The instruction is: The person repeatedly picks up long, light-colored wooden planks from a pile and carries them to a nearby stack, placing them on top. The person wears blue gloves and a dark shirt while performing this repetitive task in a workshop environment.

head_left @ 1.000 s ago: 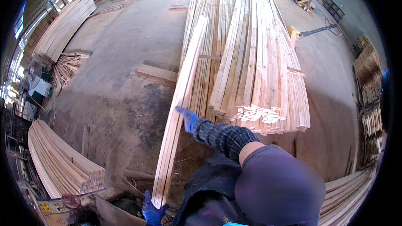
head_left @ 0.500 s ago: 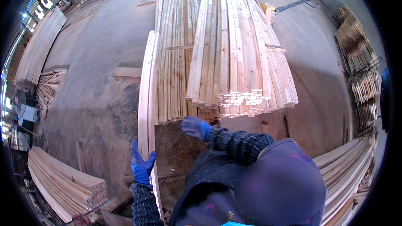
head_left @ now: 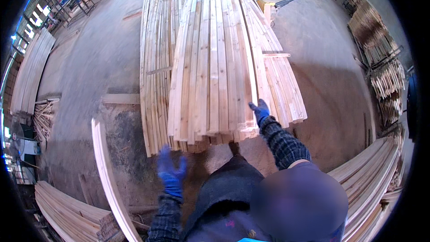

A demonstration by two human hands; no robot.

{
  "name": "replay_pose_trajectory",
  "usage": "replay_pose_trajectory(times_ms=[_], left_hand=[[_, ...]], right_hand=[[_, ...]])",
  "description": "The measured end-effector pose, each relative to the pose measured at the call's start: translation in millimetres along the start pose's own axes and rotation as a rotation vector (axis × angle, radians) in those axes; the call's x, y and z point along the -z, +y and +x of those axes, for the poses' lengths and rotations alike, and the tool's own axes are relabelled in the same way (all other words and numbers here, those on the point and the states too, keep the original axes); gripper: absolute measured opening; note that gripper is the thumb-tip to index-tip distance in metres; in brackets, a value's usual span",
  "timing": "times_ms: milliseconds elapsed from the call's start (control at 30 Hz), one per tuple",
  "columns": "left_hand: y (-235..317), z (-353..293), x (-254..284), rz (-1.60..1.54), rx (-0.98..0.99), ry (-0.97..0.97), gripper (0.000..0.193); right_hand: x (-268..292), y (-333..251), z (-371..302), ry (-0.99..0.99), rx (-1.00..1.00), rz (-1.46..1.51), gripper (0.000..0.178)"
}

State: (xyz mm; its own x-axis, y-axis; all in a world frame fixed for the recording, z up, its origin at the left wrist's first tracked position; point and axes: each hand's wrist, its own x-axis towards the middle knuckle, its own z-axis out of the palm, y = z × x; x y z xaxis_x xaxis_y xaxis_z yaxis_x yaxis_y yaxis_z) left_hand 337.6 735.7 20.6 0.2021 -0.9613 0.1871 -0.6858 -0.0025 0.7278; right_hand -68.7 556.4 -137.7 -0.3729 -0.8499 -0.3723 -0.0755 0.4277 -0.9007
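The long, pale, knotty wooden upper boards (head_left: pixel 212 69) reach the near edge of a lower pale wooden stack (head_left: pixel 285 92), the blue-gloved right hand (head_left: pixel 260 112) at their near right corner, grip unclear, the blue-gloved left hand (head_left: pixel 171 170) spread and empty, so a one-sided push could skew them

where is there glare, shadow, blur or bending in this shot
Head view: windows at upper left glare white; head view: shadow darkens the floor right of the stack; head view: a blurred patch hides detail, lower right; head view: the plank at lower left looks curved, probably fisheye bending.
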Motion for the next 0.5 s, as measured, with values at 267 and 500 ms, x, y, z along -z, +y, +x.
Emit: replay_pose_trajectory(times_ms=[267,500], left_hand=[[72,-30,-283,-0.756,0.516,-0.877,0.077],[103,4,-368,-1.065,1.294,-0.649,0.035]], right_hand=[[1,20,26,-0.305,-0.037,-0.21,0.103],[21,22,37,-0.379,0.015,-0.278,0.097]])
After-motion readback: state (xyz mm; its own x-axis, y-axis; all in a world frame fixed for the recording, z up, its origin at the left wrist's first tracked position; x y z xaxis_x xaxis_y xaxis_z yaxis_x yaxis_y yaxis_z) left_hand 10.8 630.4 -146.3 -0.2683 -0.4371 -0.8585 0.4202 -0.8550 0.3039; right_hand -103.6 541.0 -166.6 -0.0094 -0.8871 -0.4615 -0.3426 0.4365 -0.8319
